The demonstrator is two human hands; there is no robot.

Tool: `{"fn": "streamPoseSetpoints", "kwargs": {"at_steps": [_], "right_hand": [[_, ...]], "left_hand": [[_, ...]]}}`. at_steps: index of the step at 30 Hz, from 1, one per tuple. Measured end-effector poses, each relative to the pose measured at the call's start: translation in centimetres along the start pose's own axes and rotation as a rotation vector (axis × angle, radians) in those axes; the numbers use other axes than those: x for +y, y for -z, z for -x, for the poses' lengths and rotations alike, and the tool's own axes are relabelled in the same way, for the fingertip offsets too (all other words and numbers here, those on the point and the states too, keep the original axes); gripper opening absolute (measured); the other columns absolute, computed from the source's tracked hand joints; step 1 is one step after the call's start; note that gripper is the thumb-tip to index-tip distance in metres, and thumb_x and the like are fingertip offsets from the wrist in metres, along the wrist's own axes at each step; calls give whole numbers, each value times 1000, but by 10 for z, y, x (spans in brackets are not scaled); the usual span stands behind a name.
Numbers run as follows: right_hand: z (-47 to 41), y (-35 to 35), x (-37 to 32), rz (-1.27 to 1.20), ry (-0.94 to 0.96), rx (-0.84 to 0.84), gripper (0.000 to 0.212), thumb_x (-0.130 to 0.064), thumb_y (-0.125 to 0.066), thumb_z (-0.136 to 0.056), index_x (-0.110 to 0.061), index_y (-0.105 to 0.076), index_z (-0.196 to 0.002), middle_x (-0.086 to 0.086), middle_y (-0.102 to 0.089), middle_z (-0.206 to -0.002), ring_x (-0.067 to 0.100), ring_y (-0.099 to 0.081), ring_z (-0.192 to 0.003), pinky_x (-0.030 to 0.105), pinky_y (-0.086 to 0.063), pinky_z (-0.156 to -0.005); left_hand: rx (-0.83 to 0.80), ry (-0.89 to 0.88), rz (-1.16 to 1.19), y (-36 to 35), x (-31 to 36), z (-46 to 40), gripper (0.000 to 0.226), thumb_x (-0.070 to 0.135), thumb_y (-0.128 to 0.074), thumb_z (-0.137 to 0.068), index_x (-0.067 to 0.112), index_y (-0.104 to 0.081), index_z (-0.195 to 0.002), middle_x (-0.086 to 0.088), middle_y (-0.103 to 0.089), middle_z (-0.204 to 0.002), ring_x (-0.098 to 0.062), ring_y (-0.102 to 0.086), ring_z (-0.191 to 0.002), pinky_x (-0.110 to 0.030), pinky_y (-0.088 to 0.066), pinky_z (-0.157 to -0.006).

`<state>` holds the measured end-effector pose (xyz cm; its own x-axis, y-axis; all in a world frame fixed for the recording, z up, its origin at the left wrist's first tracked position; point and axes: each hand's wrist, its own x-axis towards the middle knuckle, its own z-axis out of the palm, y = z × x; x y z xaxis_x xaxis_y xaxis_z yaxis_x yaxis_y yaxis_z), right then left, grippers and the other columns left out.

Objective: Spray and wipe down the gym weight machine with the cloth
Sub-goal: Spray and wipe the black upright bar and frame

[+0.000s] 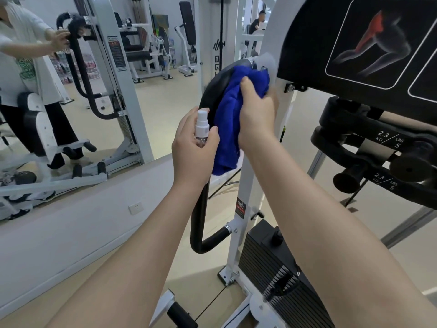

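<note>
The right hand [256, 110] pressed the cloth [233, 119] onto the curved handle [208, 95] of the weight machine [246, 209]. Just left of it, the left hand [192, 150] held the spray bottle [201, 126]. Below lay the weight stack [279, 268]; a mirror [71, 91] stood further left.

Gym, white weight machine [243, 162], weight stack [272, 268], wall mirror [71, 91], muscle diagram [371, 41]

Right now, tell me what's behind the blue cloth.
The blue cloth, gripped by the right hand, lies against the black curved handle near its white pivot hub. The handle's surface under the cloth is hidden.
</note>
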<state>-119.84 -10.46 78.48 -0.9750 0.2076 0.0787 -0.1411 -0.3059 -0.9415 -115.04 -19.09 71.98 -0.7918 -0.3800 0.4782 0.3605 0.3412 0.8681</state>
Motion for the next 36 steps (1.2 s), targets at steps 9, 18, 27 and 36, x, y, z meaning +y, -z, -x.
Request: {"fn": "streamPoseSetpoints", "kwargs": {"at_steps": [9, 18, 27, 36], "right_hand": [[-7, -9, -19, 21, -24, 10, 15, -26, -57, -92, -13, -51, -87, 1, -56, -78, 16, -56, -71, 29, -49, -70], [6, -8, -8, -42, -125, -25, 15, -28, -56, -93, -15, -55, -86, 3, -61, -80, 17, -60, -71, 29, -52, -67], [-1, -9, -14, 64, 61, -42, 11, -22, -56, -92, -15, -54, -84, 1, -59, -77, 15, -57, -72, 30, -50, -71], [43, 5, 78, 407, 343, -142, 8, -20, -61, -88, -13, -56, -87, -11, -55, -69, 2, -50, -62, 22, -47, -64]], "left_hand": [[-39, -32, 18, 6, -6, -2, 35, 19, -54, -88, 28, -55, -121, 0, -54, -131, -18, -52, -119, -39, -47, -99], [-67, -66, -17, 12, -9, -1, 38, 12, -57, -87, 20, -57, -124, 4, -51, -134, -19, -53, -118, -42, -48, -95], [-88, -46, -10, 16, -14, 4, 40, 17, -56, -88, 24, -55, -127, 10, -49, -134, -26, -55, -114, -47, -52, -89], [-66, 130, -3, 29, -44, 51, 34, 26, -51, -83, 48, -53, -109, -1, -63, -100, -20, -60, -85, -49, -53, -81]]}}
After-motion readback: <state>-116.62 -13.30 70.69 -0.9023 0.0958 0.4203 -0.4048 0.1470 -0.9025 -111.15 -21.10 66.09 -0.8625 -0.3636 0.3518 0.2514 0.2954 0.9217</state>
